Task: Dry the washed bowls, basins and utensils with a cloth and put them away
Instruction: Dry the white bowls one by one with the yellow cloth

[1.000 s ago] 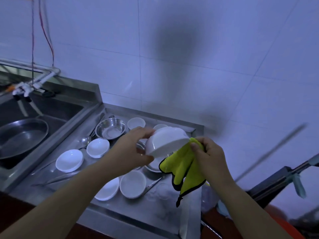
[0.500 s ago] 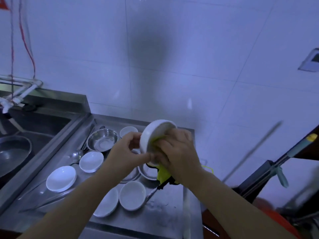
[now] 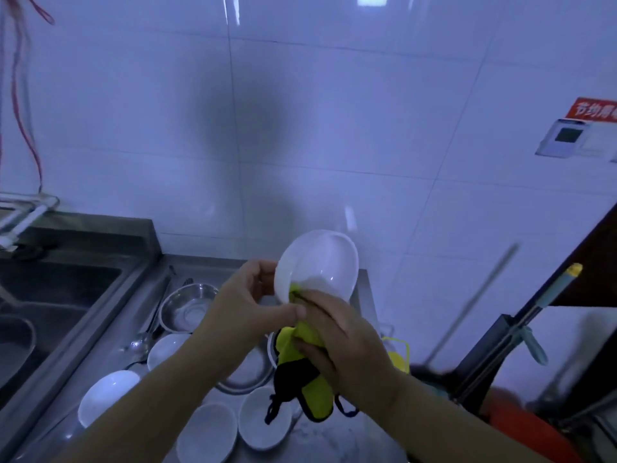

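The right grip [image 3: 347,342], clenched round the cloth [image 3: 317,396], has slid from inside the bowl [image 3: 320,262] to its near rim; the left grip [image 3: 248,305] pinches that rim above the desk [image 3: 310,439]. The inside looks wiped.

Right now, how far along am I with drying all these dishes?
Nothing visibly put away yet. In hand: your left hand holds one white bowl tilted up while your right hand presses the yellow cloth at its lower rim. Left: at least four white bowls, a steel basin and a ladle lie on the steel counter.
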The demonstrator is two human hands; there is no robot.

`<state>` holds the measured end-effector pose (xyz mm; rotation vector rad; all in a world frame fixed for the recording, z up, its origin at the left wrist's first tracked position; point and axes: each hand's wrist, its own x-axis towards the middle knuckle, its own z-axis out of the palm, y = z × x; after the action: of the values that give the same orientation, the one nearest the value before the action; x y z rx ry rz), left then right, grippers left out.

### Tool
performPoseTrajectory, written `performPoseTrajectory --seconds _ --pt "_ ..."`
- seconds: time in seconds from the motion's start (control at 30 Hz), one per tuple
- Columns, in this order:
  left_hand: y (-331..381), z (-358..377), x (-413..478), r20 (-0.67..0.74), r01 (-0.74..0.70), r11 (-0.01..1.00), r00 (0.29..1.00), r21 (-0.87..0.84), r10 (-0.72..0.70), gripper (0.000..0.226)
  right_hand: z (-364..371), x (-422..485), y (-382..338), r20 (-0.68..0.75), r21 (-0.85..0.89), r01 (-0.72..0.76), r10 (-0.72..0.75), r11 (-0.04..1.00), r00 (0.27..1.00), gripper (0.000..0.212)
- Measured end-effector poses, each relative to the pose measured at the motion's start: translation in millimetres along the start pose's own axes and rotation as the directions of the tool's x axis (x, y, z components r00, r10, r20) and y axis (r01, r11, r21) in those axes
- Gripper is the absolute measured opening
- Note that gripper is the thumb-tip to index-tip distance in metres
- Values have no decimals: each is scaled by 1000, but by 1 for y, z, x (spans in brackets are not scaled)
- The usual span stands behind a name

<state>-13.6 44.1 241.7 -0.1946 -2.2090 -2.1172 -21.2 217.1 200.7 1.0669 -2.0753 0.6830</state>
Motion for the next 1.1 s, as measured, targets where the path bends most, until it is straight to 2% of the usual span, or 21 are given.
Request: performPoseTrajectory --seconds 0.1,0.17,0.23,0.37,0.43,0.5,0.6,0.7,0.77,0.83,0.9,0.97,1.03,1.1 --pt "6 -12 4 42 -22 999 999 29 20 59 -5 3 27 66 -199 253 -245 947 967 35" --pt "8 -15 8 59 -28 999 998 26 26 64 -10 6 42 127 -249 323 -300 913 945 37" --pt "6 -13 12 41 -17 1000 999 7 16 61 -6 6 43 95 -265 274 -258 924 961 30" --pt "3 2 20 27 36 991 999 -127 -33 59 17 7 16 -71 -160 31 -43 987 997 26" --pt "5 6 23 36 36 988 999 -149 -31 57 18 9 13 -115 -123 8 -22 992 993 26" --pt "13 6 26 68 22 995 998 -99 -15 55 8 11 24 -91 -166 116 -132 979 987 26" --pt "34 1 30 177 22 1000 984 7 -23 50 -15 13 50 30 -299 366 -375 881 926 23" --pt "51 4 36 213 2 998 977 56 -14 33 -33 20 69 119 -309 475 -462 824 879 22" --pt "50 14 36 163 -32 999 986 4 31 36 -39 24 77 86 -305 435 -430 847 899 29" --pt "41 29 33 74 -67 992 994 -106 75 46 -42 28 76 1 -290 318 -332 903 943 37" --pt "34 45 30 4 -115 982 993 -152 117 53 -43 32 66 -103 -250 183 -214 951 972 31" --pt "35 57 30 -43 -165 972 986 -166 161 51 -43 34 57 -173 -207 88 -125 974 977 27" --pt "39 64 32 -60 -211 962 977 -175 203 52 -44 33 52 -211 -152 50 -82 987 974 32" --pt "43 69 32 -67 -250 958 968 -138 243 51 -47 31 55 -218 -139 76 -105 987 970 30"
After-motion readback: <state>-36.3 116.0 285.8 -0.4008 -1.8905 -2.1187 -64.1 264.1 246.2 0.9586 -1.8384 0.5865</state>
